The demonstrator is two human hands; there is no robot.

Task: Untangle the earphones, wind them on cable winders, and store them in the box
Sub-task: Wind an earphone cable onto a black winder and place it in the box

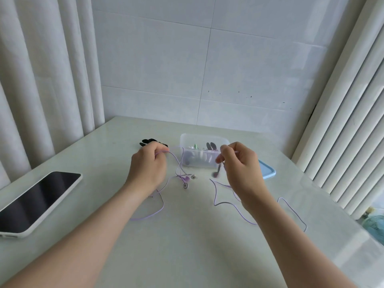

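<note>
A pale purple earphone cable (220, 191) lies in loose loops across the white table (187, 246). My left hand (148, 166) grips one stretch of it, lifted off the table. Two earbuds (188, 181) hang from that stretch and rest just right of the hand. My right hand (242, 163) pinches another part of the cable, and a blurred dark piece (216, 173) dangles under its fingers. Behind both hands stands a clear plastic box (202, 151) holding several wound winders. A few black cable winders (151, 141) lie behind my left hand, partly hidden.
A phone in a white case (35, 201) lies at the table's left edge. A light blue lid (267, 172) sits right of the box. Curtains hang on both sides, a tiled wall is behind.
</note>
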